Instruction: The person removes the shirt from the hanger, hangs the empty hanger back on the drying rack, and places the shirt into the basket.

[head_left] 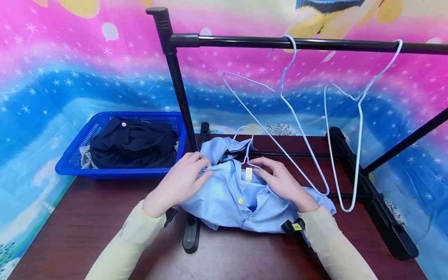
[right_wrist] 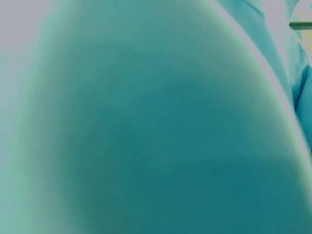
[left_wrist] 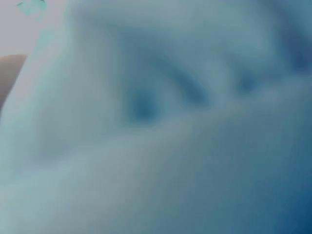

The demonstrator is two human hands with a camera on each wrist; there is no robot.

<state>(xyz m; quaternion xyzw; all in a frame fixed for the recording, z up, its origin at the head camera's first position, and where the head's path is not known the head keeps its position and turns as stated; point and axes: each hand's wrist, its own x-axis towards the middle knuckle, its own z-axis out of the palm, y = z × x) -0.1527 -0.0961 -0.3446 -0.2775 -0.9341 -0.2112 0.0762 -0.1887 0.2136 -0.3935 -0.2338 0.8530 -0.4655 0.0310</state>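
Note:
A light blue shirt point(head_left: 224, 194) with yellow buttons lies bunched on the table in the head view. The hook of a pale hanger point(head_left: 249, 144) rises from its neck opening, beside a white label; most of that hanger is hidden in the cloth. My left hand point(head_left: 183, 177) grips the shirt at its left shoulder, thumb and fingers around a fold. At the right side of the collar, my right hand point(head_left: 280, 179) pinches the shirt's edge near the hanger's neck. Blurred blue cloth fills both wrist views, hiding the fingers there.
A black garment rack point(head_left: 241, 41) stands over the shirt, its feet on the dark red table point(head_left: 115, 225). From its bar hang a blue hanger point(head_left: 285, 77) and a white hanger point(head_left: 360, 105). At left, a blue basket point(head_left: 115, 172) holds dark clothing point(head_left: 133, 144).

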